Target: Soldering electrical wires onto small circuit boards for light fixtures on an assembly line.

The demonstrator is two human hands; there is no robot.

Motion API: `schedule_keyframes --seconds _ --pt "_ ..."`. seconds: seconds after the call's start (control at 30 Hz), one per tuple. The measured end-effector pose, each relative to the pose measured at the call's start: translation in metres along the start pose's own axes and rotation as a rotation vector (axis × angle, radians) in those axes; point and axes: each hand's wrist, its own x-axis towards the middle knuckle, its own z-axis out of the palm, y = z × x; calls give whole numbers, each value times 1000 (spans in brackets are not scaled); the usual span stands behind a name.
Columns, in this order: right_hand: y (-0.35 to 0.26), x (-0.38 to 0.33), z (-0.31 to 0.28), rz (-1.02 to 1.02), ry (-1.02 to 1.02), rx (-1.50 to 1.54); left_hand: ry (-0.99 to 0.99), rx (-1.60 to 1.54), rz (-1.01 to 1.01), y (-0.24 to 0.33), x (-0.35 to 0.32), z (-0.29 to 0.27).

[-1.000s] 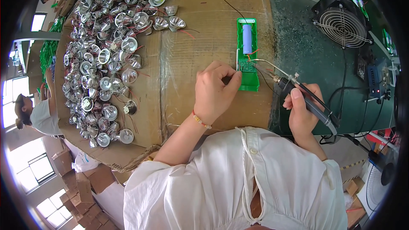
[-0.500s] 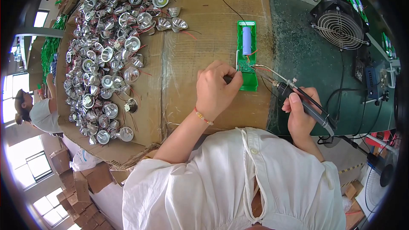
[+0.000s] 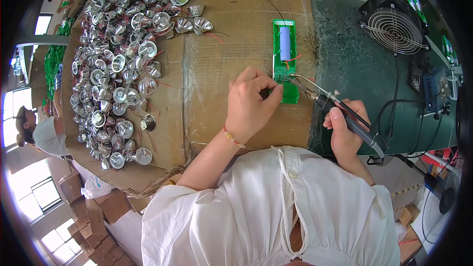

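Observation:
A narrow green plastic housing (image 3: 289,96) lies upright in the picture on the cardboard, a light-purple cylindrical battery (image 3: 285,44) in its upper half. Below the battery sits a small green circuit board (image 3: 281,73) with short red wires. My left hand (image 3: 252,101) is closed in a pinch at the board's lower left edge; what the fingertips hold is too small to make out. My right hand (image 3: 347,125) grips a soldering iron (image 3: 350,119) with a thin metal feed tube alongside. Its tip reaches the board, close to my left fingertips.
Many silver reflector cups (image 3: 118,93) with thin wires crowd a cardboard tray at left. A black fan (image 3: 394,29) with a wire grille stands at the far right, near a blue box-shaped device (image 3: 434,93). Another person (image 3: 47,133) is at the left edge.
The left fingertips have shifted slightly right along the board, and the dark thing between the fingers no longer shows. The soldering iron has moved slightly left. The whole view has shifted a little.

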Motion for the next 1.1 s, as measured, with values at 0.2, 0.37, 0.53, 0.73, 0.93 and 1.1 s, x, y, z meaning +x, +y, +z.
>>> schedule_keyframes --seconds 0.2,0.37,0.53,0.73,0.93,1.1 --pt "2 0 -5 -30 -47 -69 -10 4 4 1 2 2" --pt "1 -3 -7 47 54 25 -16 18 -21 1 1 -1" --pt "-2 -2 -7 11 75 48 -26 10 -24 3 2 -2" --pt "-1 1 -9 19 56 47 -17 10 -31 2 3 0" --pt "0 9 -27 -19 120 23 -14 -170 -161 6 9 -14" --pt "10 16 -44 27 179 -11 -256 281 -26 13 40 -2"
